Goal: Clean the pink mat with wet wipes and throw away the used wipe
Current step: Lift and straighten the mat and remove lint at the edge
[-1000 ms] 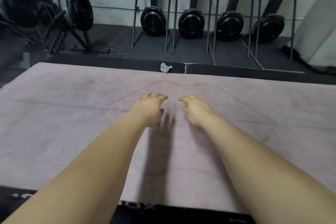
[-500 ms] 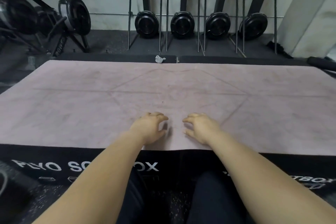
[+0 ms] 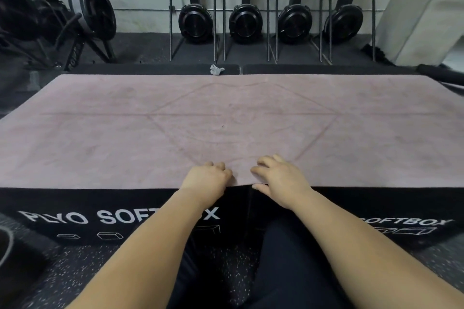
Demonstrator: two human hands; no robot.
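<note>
Left hand (image 3: 206, 178) curls at the near edge of the pink mat (image 3: 226, 120), grip unclear; right hand (image 3: 282, 178) rests on it, fingers spread.

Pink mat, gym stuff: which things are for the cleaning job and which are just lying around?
For the job:
flat pink fabric mat; small crumpled grey wipe beyond its far edge; left hand and right hand at its near edge.

Just lying about:
black padded box under the mat; four upright black rowing machines; black flywheel machine at left.
</note>
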